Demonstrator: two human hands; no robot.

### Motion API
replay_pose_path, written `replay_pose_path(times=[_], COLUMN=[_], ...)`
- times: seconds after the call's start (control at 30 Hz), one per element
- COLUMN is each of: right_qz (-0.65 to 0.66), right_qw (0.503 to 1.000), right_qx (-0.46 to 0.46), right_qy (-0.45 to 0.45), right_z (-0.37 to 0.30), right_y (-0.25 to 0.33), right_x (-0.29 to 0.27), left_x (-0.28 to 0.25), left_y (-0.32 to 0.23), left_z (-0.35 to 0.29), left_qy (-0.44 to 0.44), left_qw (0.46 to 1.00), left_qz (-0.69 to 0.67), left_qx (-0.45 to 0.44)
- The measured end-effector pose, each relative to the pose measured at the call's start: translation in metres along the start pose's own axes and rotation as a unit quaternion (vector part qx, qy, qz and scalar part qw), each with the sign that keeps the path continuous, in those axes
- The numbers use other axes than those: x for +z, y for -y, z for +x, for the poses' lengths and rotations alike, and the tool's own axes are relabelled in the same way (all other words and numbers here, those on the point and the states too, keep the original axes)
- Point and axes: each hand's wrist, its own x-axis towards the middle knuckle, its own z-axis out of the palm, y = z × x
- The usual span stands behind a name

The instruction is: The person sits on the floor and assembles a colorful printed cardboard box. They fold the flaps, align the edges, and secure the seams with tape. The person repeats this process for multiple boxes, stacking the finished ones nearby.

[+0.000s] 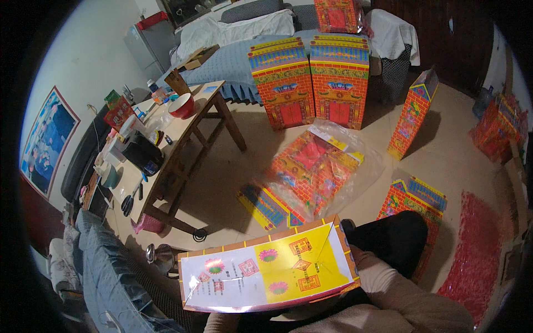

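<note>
A printed cardboard box (pixel 250 261) is held over my lap, its white and yellow face with pink flowers and red stamp-like patterns turned up. Orange-and-gold printed edges run round that face. My right hand (pixel 362 261) is at the box's right end, closed against it, with its fingertips hidden behind the box. My left forearm (pixel 222 323) goes under the box's near edge, and the left hand itself is out of sight. Beyond the box, flat brick-printed cardboard pieces in a clear plastic bag (pixel 316 169) lie on the floor. A folded brick-printed piece (pixel 419 202) lies by my right knee.
Two tall brick-printed paper houses (pixel 283 83) stand before the blue-covered sofa (pixel 233 66). A narrow one (pixel 411 114) stands to their right. At left, a wooden table (pixel 202 108) carries a red bowl (pixel 181 105) and a black container (pixel 142 152). Red plastic sheeting (pixel 472 255) lies at right.
</note>
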Motion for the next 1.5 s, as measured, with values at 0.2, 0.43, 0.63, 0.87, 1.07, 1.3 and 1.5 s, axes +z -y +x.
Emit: replay_pose_path(times=[0.2,0.43,0.63,0.87,1.07,1.3,1.5], right_qz=[-0.018,-0.066,-0.101,-0.14,-0.219,-0.244,-0.231], right_qw=[1.0,0.997,0.992,0.984,0.959,0.94,0.943], right_qx=[-0.018,-0.03,-0.046,-0.086,-0.177,-0.219,-0.186], right_qy=[0.01,-0.03,-0.059,-0.066,-0.006,0.093,0.151], right_z=[-0.006,-0.058,-0.106,-0.142,-0.131,-0.054,0.009], right_y=[0.01,0.012,0.008,0.013,0.067,0.168,0.201], right_x=[-0.002,-0.028,-0.043,-0.047,-0.016,0.046,0.086], left_x=[-0.002,-0.005,-0.006,0.004,0.021,0.102,0.153], left_y=[0.002,0.007,0.008,0.007,-0.016,-0.066,-0.114], left_z=[-0.015,-0.024,-0.035,-0.039,-0.035,0.013,0.059], left_qy=[-0.007,0.003,0.023,0.06,0.119,0.224,0.255], left_qw=[1.0,1.0,1.0,0.998,0.993,0.972,0.952], left_qz=[0.006,0.004,0.005,0.008,0.006,0.004,0.002], left_qx=[-0.002,-0.001,0.009,0.017,0.021,0.066,0.171])
